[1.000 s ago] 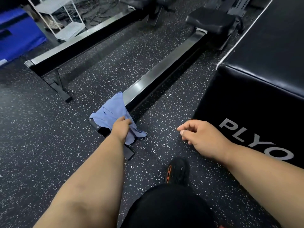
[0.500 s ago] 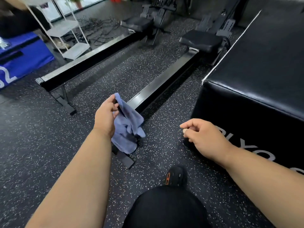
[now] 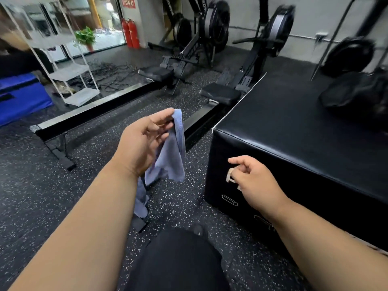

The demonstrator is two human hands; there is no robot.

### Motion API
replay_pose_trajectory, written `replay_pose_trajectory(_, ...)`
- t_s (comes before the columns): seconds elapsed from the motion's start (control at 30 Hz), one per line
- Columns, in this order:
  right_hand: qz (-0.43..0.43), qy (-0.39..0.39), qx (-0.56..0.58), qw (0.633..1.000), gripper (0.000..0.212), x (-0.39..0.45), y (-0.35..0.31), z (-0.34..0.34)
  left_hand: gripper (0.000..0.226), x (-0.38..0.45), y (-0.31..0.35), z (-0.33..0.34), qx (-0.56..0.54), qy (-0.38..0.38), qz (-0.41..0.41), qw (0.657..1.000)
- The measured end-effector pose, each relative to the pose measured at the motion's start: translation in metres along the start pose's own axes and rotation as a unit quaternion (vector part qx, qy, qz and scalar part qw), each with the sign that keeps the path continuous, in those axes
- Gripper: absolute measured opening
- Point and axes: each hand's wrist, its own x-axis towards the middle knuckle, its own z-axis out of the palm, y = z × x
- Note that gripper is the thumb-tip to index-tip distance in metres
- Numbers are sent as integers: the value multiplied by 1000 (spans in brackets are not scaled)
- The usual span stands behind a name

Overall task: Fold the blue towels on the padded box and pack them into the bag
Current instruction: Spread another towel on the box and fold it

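One blue towel (image 3: 170, 152) hangs in the air beside the one padded box (image 3: 294, 131), pinched at its top edge by the left hand (image 3: 144, 143). The right hand (image 3: 254, 181), fingers loosely curled, holds nothing. One black bag (image 3: 357, 91) sits on the box, and two rowing machines (image 3: 201, 49) stand beyond.

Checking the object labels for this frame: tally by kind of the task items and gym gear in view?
Blue towel: 1, held up by the left hand
Padded box: 1
Black bag: 1, on the box
Rowing machines: 2
Fire extinguishers: 2
White shelf rack: 1
Potted plant: 1
Total: 9
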Motion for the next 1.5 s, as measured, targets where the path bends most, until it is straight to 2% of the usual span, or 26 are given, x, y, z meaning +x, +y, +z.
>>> replay_pose_trajectory(0.17,-48,35,30,998,20,-42,-36,-39,62,-50,5,64,27,-114,-42,992)
replay_pose_trajectory(0.3,-56,40,23,997,27,-76,-57,-74,67,-88,-6,114,29,-187,-71,979)
replay_pose_trajectory(0.47,-76,23,5,997,61,-125,-62,-116,65,-127,-14,166,34,-257,-96,961)
replay_pose_trajectory(0.6,-73,57,-14,996,46,-157,-56,-143,65,-151,-19,195,48,-283,-105,952)
replay_pose_trajectory(0.73,-50,71,20,996,35,-182,-51,-164,64,-171,-22,213,93,-299,-100,944)
replay_pose_trajectory(0.8,-46,85,59,994,30,-192,-51,-172,63,-179,-23,215,117,-285,-95,947)
replay_pose_trajectory(0.93,-50,117,145,981,25,-207,-56,-187,64,-189,-32,202,216,-148,-145,954)
replay_pose_trajectory(1.07,-66,101,222,968,21,-211,-61,-193,52,-195,-51,179,278,-84,-251,923)
replay_pose_trajectory(1.17,-86,83,239,964,21,-212,-67,-193,52,-203,-62,174,300,-92,-317,895)
replay_pose_trajectory(1.27,-107,72,243,961,22,-213,-72,-192,54,-208,-74,175,270,-109,-352,890)
replay_pose_trajectory(1.5,-127,87,245,957,23,-214,-76,-198,52,-211,-98,185,88,-132,-351,923)
